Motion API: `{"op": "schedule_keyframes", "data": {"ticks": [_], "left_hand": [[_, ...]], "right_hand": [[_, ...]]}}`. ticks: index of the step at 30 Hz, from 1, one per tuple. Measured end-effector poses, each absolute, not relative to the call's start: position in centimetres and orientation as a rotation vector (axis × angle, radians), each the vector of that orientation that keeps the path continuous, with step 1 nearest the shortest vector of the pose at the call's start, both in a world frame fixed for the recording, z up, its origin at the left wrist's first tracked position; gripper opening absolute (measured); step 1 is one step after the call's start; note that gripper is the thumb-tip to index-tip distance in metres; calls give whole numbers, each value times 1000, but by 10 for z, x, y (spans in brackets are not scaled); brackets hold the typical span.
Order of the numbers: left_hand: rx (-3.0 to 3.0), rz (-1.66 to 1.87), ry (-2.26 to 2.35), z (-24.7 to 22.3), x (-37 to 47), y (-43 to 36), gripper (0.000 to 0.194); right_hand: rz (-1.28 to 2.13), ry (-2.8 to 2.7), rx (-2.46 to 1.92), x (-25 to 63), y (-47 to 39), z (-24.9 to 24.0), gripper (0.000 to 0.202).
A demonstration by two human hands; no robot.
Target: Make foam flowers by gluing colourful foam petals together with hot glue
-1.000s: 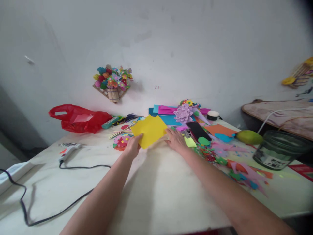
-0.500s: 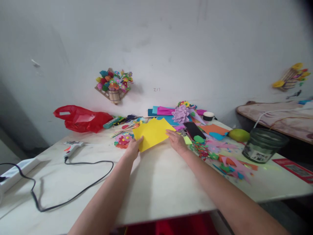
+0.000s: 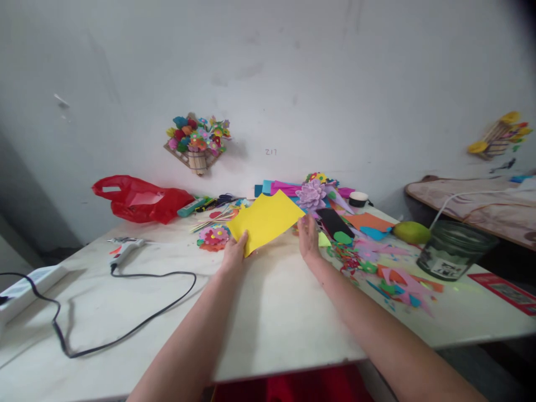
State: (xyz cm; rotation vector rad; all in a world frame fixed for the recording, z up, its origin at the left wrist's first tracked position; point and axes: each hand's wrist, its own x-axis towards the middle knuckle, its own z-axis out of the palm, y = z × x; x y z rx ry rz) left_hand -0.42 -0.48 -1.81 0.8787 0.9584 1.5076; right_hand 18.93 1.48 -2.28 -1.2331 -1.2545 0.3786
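A yellow sheet [image 3: 268, 219] with a notched top edge is held up over the middle of the white table [image 3: 288, 324]. My left hand [image 3: 235, 249] grips its lower left corner, thumb on the front and the other fingers hidden behind. At the sheet's right corner is my right hand [image 3: 309, 237], upright, its fingertips near the edge; whether they pinch the sheet is unclear. Just left of the sheet lies a stack of pink and red foam flowers [image 3: 213, 237]. Behind it are a lilac flower [image 3: 311, 194] and rolled coloured sheets [image 3: 285, 188].
A glue gun [image 3: 125, 251] with a looping black cable, a power strip [image 3: 31, 290] and a red bag [image 3: 142, 200] lie left. To the right are a phone [image 3: 335, 224], coloured scraps [image 3: 402, 285], a mango [image 3: 411, 232] and a dark green tub [image 3: 454, 251].
The yellow sheet is raised and tilted, its notched edge now less level. My right hand has shifted slightly right and turned upright, from lying over the sheet's corner.
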Motion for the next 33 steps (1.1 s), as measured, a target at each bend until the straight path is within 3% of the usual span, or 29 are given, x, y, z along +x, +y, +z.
{"op": "schedule_keyframes", "data": {"ticks": [5, 9, 12, 15, 19, 25, 27, 30, 33], "left_hand": [[895, 1547, 892, -22, -2, -1, 28], [904, 1565, 797, -26, -1, 0, 24], [860, 1515, 815, -24, -2, 0, 25], [696, 1430, 791, -18, -2, -3, 39], [662, 1392, 500, -7, -1, -13, 52], [648, 1424, 339, -2, -5, -20, 72], [630, 1410, 363, -5, -8, -18, 67], [609, 1471, 465, -11, -10, -14, 45], [635, 1536, 561, -15, -11, -10, 40]], "right_hand": [[1105, -1165, -1007, 168, 9, -22, 54], [1273, -1155, -888, 147, 3, -22, 32], [1071, -1170, -874, 142, 6, -20, 24], [633, -1387, -904, 147, 10, -21, 22], [17, -1729, -879, 156, 10, -23, 41], [-280, -1905, -912, 161, 8, -28, 50], [-310, -1911, -917, 162, 8, -29, 48], [-356, -1932, -900, 163, 8, -29, 46], [-383, -1937, -894, 164, 6, -29, 45]]}}
